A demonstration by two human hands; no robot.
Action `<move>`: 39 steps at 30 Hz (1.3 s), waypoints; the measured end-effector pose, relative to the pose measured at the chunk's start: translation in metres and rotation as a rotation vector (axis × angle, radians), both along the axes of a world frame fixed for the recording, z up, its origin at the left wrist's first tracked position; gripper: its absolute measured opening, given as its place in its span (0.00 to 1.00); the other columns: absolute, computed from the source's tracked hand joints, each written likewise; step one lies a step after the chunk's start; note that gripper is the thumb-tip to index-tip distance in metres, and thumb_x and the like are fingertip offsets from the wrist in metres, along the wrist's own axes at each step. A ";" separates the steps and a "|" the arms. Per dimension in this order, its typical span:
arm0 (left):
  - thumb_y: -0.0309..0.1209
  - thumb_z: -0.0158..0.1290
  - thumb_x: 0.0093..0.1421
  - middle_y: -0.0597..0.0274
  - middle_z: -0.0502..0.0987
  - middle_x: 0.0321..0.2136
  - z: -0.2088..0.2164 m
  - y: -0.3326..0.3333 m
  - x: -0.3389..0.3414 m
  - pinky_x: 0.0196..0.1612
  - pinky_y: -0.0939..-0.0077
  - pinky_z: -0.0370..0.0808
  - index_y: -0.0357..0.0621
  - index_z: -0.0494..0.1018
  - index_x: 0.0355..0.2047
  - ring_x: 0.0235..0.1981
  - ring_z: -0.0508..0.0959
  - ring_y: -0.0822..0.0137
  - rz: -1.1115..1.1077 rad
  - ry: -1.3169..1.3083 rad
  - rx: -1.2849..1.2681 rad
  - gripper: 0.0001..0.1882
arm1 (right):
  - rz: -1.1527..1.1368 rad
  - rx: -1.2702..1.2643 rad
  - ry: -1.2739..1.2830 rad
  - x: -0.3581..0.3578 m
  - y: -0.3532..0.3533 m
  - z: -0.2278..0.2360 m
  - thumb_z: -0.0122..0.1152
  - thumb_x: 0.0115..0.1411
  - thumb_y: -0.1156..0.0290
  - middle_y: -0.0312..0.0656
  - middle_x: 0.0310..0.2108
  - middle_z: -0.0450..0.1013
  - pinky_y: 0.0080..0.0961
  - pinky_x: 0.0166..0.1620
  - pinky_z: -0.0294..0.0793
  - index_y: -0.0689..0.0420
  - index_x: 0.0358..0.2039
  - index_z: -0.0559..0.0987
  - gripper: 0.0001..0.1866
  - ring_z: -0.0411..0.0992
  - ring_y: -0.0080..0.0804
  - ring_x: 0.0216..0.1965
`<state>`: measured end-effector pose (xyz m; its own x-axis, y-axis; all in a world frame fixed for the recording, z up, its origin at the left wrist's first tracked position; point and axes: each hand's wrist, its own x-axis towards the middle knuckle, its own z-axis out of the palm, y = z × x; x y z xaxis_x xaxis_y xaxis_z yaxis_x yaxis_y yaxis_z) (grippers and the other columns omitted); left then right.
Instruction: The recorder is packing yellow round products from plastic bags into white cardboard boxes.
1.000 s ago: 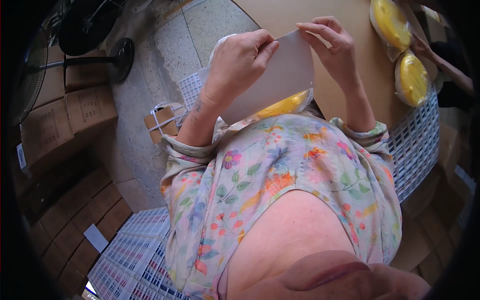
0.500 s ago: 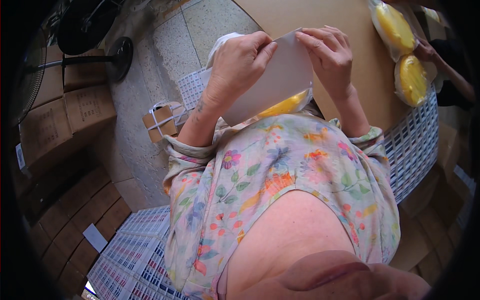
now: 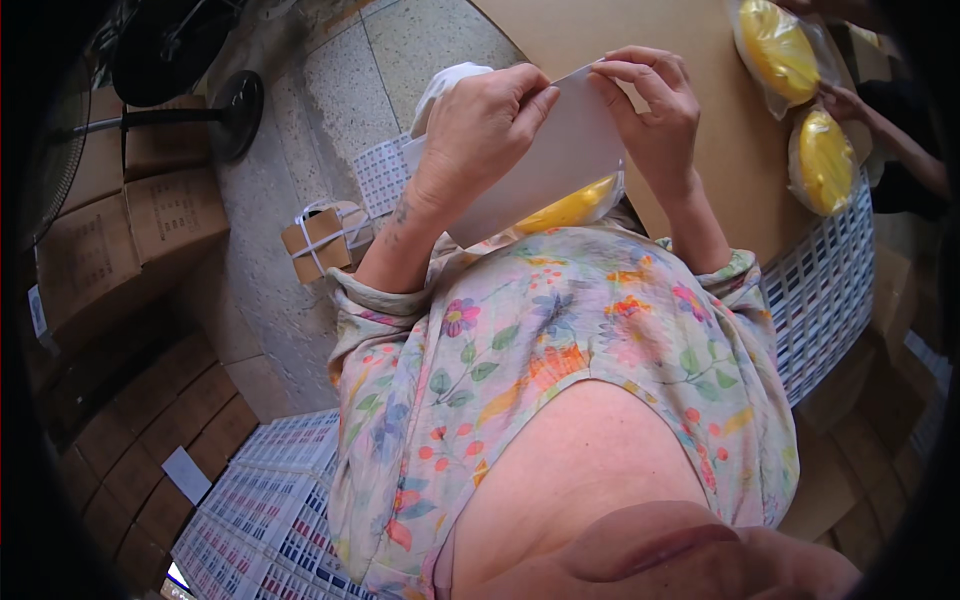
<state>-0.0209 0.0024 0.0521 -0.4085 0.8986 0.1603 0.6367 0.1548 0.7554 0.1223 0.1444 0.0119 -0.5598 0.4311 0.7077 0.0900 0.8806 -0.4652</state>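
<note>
Between my hands hangs a plain white sheet (image 3: 572, 140), tilted in front of my chest. My left hand (image 3: 487, 125) is closed at its upper left edge, thumb against the curled fingers. The fingertips of my right hand (image 3: 655, 105) pinch its top right corner. Below the sheet, partly hidden by it, lies a yellow item in a clear plastic bag (image 3: 570, 207), close to my shirt. Beside my left wrist shows a sheet printed with rows of small labels (image 3: 382, 175). Something white and crumpled (image 3: 440, 90) sits behind my left hand.
A brown tabletop (image 3: 620, 30) spans the far side. At right, another person's hand (image 3: 845, 103) touches bagged yellow items (image 3: 825, 160) above a plastic crate (image 3: 825, 285). Left are a small tied box (image 3: 318, 245), cartons (image 3: 90, 240), a fan base (image 3: 238, 115) and another crate (image 3: 260, 510).
My right fingers have lifted slightly and bent more at the sheet's corner; my left hand has barely moved. At right, the other person's hand and the bagged yellow items have shifted a little.
</note>
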 end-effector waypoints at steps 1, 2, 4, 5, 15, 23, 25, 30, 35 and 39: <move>0.36 0.54 0.62 0.50 0.78 0.22 0.000 0.000 0.000 0.30 0.61 0.74 0.40 0.78 0.31 0.24 0.79 0.51 0.000 -0.001 0.001 0.11 | -0.014 -0.023 0.017 -0.001 -0.002 0.002 0.70 0.52 0.77 0.38 0.37 0.78 0.26 0.42 0.77 0.54 0.36 0.85 0.10 0.75 0.32 0.40; 0.36 0.54 0.62 0.50 0.78 0.22 -0.001 0.000 -0.001 0.30 0.61 0.74 0.40 0.78 0.31 0.25 0.79 0.51 -0.001 0.002 0.001 0.11 | -0.028 -0.047 0.035 -0.001 -0.004 0.003 0.70 0.52 0.77 0.37 0.38 0.78 0.26 0.42 0.77 0.54 0.36 0.85 0.10 0.74 0.32 0.40; 0.36 0.54 0.62 0.50 0.78 0.22 -0.001 0.000 -0.001 0.30 0.61 0.74 0.40 0.78 0.31 0.25 0.79 0.51 -0.001 0.004 0.003 0.11 | -0.027 -0.012 0.020 -0.002 -0.002 0.001 0.70 0.52 0.77 0.37 0.38 0.78 0.26 0.42 0.76 0.54 0.36 0.85 0.09 0.74 0.33 0.40; 0.36 0.54 0.62 0.50 0.78 0.22 -0.002 -0.001 -0.001 0.30 0.61 0.74 0.41 0.78 0.31 0.25 0.79 0.51 -0.001 0.004 0.007 0.11 | -0.026 0.021 0.004 -0.002 -0.001 0.001 0.70 0.52 0.77 0.37 0.38 0.78 0.26 0.42 0.76 0.54 0.35 0.84 0.09 0.74 0.33 0.40; 0.36 0.55 0.62 0.51 0.79 0.23 -0.002 -0.002 -0.001 0.30 0.61 0.74 0.41 0.78 0.31 0.25 0.79 0.52 0.003 -0.003 0.006 0.11 | -0.055 -0.017 0.092 -0.002 -0.005 0.000 0.71 0.51 0.76 0.38 0.39 0.78 0.27 0.43 0.76 0.53 0.36 0.85 0.11 0.74 0.33 0.41; 0.36 0.55 0.61 0.51 0.78 0.23 -0.002 -0.002 0.001 0.30 0.60 0.74 0.41 0.78 0.31 0.25 0.79 0.51 0.017 0.048 0.027 0.11 | -0.046 0.068 0.024 -0.004 -0.009 0.002 0.70 0.52 0.77 0.38 0.39 0.78 0.28 0.46 0.74 0.57 0.34 0.82 0.08 0.74 0.34 0.42; 0.36 0.55 0.61 0.51 0.78 0.23 -0.006 -0.003 -0.003 0.31 0.59 0.74 0.41 0.78 0.31 0.26 0.79 0.50 0.024 0.041 0.036 0.11 | -0.029 0.046 0.020 -0.003 -0.014 0.010 0.69 0.53 0.78 0.39 0.39 0.77 0.27 0.46 0.74 0.57 0.34 0.81 0.07 0.74 0.33 0.43; 0.36 0.54 0.61 0.50 0.78 0.29 -0.005 -0.021 -0.029 0.38 0.57 0.74 0.41 0.76 0.32 0.35 0.78 0.49 -0.060 0.132 -0.130 0.11 | 0.220 -0.613 0.232 0.009 -0.017 0.024 0.61 0.63 0.77 0.38 0.41 0.76 0.18 0.49 0.71 0.61 0.38 0.78 0.04 0.72 0.21 0.46; 0.30 0.50 0.60 0.56 0.77 0.43 -0.018 -0.058 -0.005 0.50 0.57 0.71 0.41 0.75 0.34 0.48 0.75 0.53 -0.549 0.302 -0.108 0.07 | 0.252 -0.900 0.089 0.033 -0.011 0.007 0.59 0.65 0.76 0.38 0.43 0.77 0.14 0.49 0.70 0.62 0.41 0.78 0.06 0.72 0.18 0.44; 0.30 0.50 0.60 0.59 0.76 0.42 -0.038 -0.070 0.025 0.55 0.57 0.66 0.40 0.73 0.36 0.50 0.73 0.56 -0.593 0.332 -0.058 0.08 | 0.352 -1.085 -0.033 0.033 -0.035 -0.005 0.58 0.66 0.75 0.40 0.44 0.77 0.16 0.51 0.71 0.63 0.43 0.77 0.07 0.73 0.19 0.44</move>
